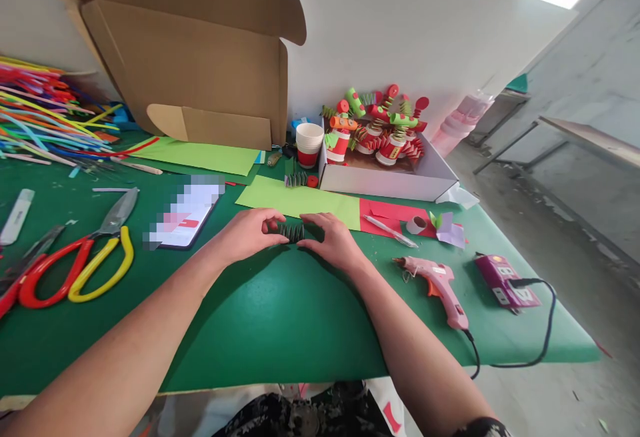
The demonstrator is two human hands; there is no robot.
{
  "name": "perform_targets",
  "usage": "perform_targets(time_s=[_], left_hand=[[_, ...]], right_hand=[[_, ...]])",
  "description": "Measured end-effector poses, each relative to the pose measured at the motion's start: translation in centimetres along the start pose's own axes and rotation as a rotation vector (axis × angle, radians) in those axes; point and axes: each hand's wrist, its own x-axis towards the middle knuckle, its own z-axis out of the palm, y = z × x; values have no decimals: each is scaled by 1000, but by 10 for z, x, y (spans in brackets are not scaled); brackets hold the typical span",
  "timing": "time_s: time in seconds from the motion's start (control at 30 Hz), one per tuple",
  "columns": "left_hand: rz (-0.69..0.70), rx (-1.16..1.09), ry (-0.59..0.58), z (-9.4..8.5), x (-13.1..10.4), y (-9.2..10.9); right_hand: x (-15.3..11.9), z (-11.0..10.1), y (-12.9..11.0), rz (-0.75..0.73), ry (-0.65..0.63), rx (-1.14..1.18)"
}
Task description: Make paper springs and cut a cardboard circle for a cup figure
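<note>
Between my two hands, just above the green table top (280, 317), a dark folded paper spring (292, 232) is stretched sideways. My left hand (253, 231) pinches its left end between thumb and fingers. On the other side, my right hand (330, 238) has its fingers and thumb around the right end. Behind my hands lies a light green paper strip (310, 204). Further back, another folded paper spring (297, 179) rests beside a small red paper roll (313, 182).
Left: a phone (189, 213), scissors (103, 250), and colourful pipe cleaners (45, 117). Behind: an open cardboard box (185, 70), paper cups (309, 143), and a white tray (380, 183) of paper figures. Right: a pink glue gun (440, 283) and a purple box (505, 281) with a cable.
</note>
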Motion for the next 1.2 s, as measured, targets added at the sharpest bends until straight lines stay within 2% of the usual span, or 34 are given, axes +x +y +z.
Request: perform_targets(time_s=[0.17,0.3,0.43,0.57,0.77,1.0,1.2], left_hand=[[42,-17,-22,4,0,1],[73,-7,16,4,1,-1],[62,18,54,-1,1,-4],[56,29,34,-2,2,-4],[38,9,3,-3,1,-3],[102,28,65,1,-1,1],[122,-7,20,5,-2,2]], right_hand=[[1,2,-4,22,-16,4],[1,-1,-5,24,-15,0],[0,-7,-2,34,6,19],[0,-10,0,29,4,12],[-1,-4,-1,-22,4,52],[2,6,-7,-54,-24,26],[2,4,-7,-57,-48,-12]])
